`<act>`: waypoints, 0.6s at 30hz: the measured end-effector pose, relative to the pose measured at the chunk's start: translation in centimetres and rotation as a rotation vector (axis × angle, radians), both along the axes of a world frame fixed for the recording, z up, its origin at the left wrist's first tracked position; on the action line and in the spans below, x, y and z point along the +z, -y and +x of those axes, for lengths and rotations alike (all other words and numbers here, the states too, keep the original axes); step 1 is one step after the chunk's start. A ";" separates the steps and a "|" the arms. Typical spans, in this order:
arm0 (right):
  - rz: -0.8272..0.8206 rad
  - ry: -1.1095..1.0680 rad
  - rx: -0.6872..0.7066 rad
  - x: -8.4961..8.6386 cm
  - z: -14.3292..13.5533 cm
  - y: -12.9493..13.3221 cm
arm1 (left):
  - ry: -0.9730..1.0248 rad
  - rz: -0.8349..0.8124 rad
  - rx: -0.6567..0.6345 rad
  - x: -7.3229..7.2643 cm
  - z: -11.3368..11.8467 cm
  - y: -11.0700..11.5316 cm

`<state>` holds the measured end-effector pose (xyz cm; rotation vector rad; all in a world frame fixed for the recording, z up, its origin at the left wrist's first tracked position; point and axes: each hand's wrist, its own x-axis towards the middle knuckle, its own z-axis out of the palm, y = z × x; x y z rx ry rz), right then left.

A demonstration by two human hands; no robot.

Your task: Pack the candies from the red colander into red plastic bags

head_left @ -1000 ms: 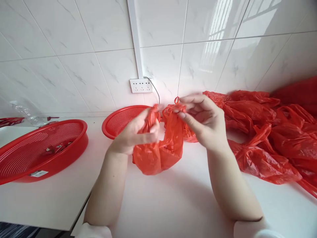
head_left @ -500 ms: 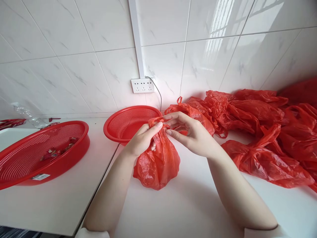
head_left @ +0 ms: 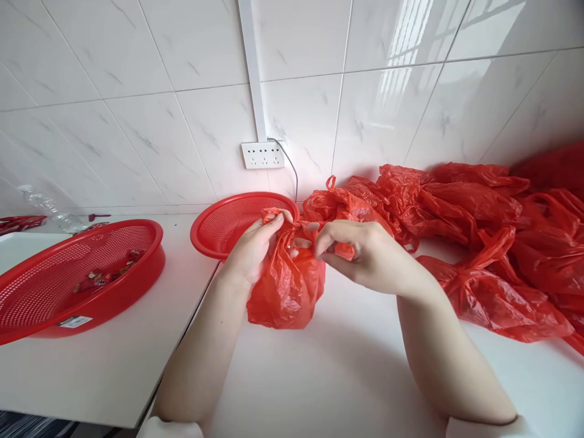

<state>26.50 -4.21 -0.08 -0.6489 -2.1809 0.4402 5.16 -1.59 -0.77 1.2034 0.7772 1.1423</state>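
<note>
Looks like a packing room to me: white tables (head_left: pixel 360 377), red baskets (head_left: pixel 148 271), many red bags (head_left: pixel 474 204), a tiled wall (head_left: pixel 301 45).

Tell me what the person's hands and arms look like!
The left hand and right hand wear no gloves, and no rings or watch show. The forearms are bare, down to white sleeves at the bottom edge. The left forearm has a tiny dark spot.

Red plastic bag (head_left: pixel 285 295), its ends held apart a second ago, now bunched together just in front of the small red basket (head_left: pixel 219 225), bottom closer to that basket, right hand (head_left: pixel 367 252) more curled, right of the basket.
</note>
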 end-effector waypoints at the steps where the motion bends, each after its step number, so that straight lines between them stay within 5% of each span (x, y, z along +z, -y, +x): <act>1: 0.009 0.036 0.023 0.0 -0.1 0.1 | 0.016 0.018 -0.012 0.0 0.1 0.0; 6: -0.143 -0.107 0.078 -0.5 -0.6 -0.9 | -0.252 0.319 -0.166 0.6 -0.6 0.7; 9: -0.252 -0.371 -0.044 -1.6 -1.0 -2.3 | -0.745 0.721 -0.048 0.7 -1.1 1.4; 11: -0.388 -0.446 0.015 -2.5 -1.2 -3.2 | -0.966 0.930 0.046 0.5 -1.1 1.5; 14: -0.629 -0.447 0.185 -3.5 -1.4 -4.0 | -0.996 1.033 0.035 -0.1 -0.8 1.0; 18: -0.668 -0.373 0.144 -3.8 -1.3 -4.3 | -0.797 1.129 0.051 -0.6 -0.5 0.2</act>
